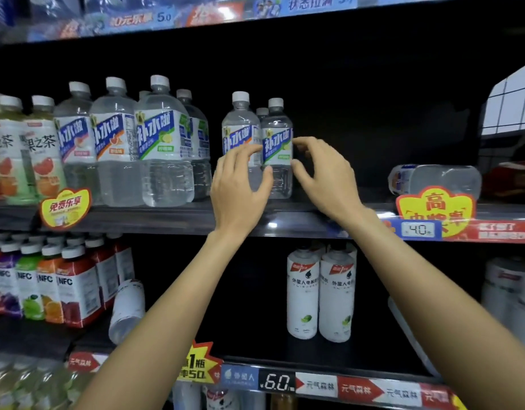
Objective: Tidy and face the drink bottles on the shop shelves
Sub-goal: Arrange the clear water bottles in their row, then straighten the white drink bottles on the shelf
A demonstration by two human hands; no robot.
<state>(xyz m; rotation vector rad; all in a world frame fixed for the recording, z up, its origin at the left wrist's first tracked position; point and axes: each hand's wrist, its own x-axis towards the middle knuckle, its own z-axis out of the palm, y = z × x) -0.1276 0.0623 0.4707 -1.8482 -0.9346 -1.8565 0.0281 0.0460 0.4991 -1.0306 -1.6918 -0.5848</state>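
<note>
Two shelves in view, middle shelf (285, 223) carrying task bottles. Large clear bottles (163, 143) lined along its front edge toward left end, labels forward. Two small clear bottles (276, 149) stand mid-shelf, slightly back from edge, probably being squared up. Left hand (240, 184) relaxed, fingers resting on left one; right hand (323, 176) spread beside right one, gripping nothing. Toppled bottle (435, 179) near right end.

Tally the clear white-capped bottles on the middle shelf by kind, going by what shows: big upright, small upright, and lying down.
Big upright bottles: 5
Small upright bottles: 3
Bottle lying down: 1
Total: 9
</note>
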